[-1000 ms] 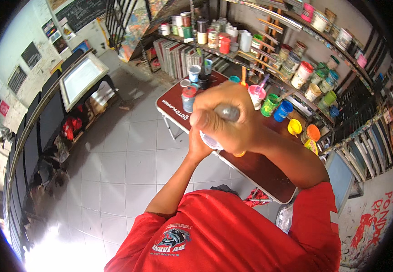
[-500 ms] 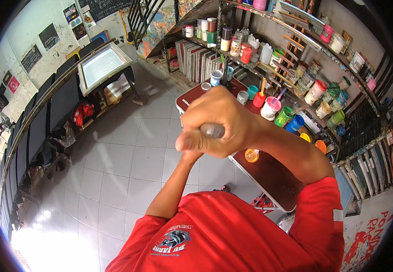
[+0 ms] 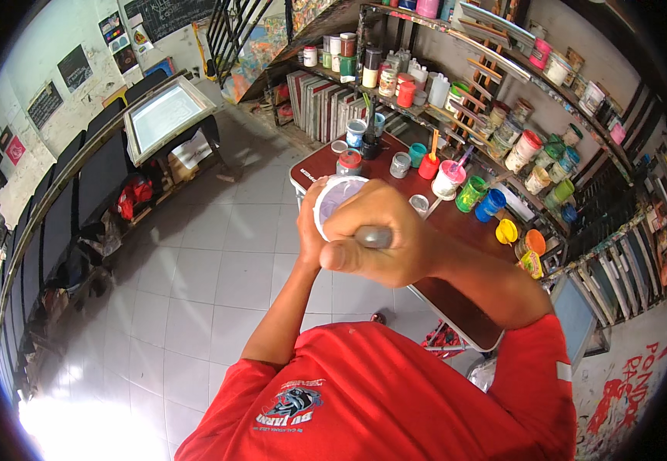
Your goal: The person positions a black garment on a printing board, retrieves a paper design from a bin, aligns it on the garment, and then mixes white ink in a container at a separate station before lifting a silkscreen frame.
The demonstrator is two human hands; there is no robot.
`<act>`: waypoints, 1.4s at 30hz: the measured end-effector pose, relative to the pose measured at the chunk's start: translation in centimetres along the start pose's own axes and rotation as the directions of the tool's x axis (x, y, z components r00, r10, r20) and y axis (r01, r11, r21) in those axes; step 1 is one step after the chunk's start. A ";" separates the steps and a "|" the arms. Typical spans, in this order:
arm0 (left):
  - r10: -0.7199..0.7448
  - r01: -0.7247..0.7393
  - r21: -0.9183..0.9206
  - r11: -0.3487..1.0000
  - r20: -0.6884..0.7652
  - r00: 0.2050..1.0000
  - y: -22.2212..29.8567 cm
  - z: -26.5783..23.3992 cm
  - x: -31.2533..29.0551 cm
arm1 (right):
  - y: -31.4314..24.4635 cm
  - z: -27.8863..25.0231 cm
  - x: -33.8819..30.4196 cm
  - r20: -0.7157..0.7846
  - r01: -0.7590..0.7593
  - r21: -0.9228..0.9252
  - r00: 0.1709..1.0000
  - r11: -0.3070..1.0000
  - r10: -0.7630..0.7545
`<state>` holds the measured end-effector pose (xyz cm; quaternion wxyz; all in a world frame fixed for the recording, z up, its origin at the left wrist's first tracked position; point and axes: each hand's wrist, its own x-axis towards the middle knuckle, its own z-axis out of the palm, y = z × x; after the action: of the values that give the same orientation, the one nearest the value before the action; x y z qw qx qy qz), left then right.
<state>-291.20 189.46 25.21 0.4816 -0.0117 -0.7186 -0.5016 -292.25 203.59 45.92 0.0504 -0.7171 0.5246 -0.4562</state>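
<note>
My left hand (image 3: pixel 310 224) is wrapped round the outside of a white tub (image 3: pixel 320 206), holding it up in front of me. Pale lilac-grey paint or paste (image 3: pixel 335 198) shows inside. Over the tub's right side is my right hand (image 3: pixel 387 230), closed in a fist round a grey-ended handle (image 3: pixel 374 237). The rest of that tool is hidden below the fist, so its kind cannot be told. Just beyond the tub, a jar with a red lid (image 3: pixel 349 161) stands on the dark red table (image 3: pixel 456 301).
Along the table stand a pink paint tub (image 3: pixel 449 178), a green one (image 3: pixel 470 194), a blue one (image 3: pixel 491 205) and several others. Shelves (image 3: pixel 495 54) with more jars rise behind. A framed screen (image 3: pixel 168 111) rests on a stand at the far left, above grey floor tiles (image 3: pixel 218 269).
My right fist has shifted right and down, uncovering the tub and my left hand, which it mostly hid before. The view has shifted slightly too. Both hands keep their grip.
</note>
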 end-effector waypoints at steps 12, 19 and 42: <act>-0.003 -0.007 0.147 0.989 0.070 0.998 -1.0 0.0 -1.4 | 0.4 1.0 -2.3 -0.265 -0.067 0.385 0.947 0.920 0.180; 0.150 -0.152 0.047 0.987 0.048 0.988 -3.3 -0.5 -0.9 | -1.6 -0.8 -0.2 0.001 0.229 -0.228 0.972 0.946 -0.235; 0.134 -0.128 0.106 0.986 -0.053 0.990 -5.3 -3.7 -1.7 | 4.8 3.5 -2.4 -0.539 0.275 0.553 0.838 0.787 0.087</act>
<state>-290.45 184.90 20.41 0.5346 -0.0192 -0.7264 -0.4316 -293.26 202.01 39.83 0.1062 -0.5307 0.3032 -0.7843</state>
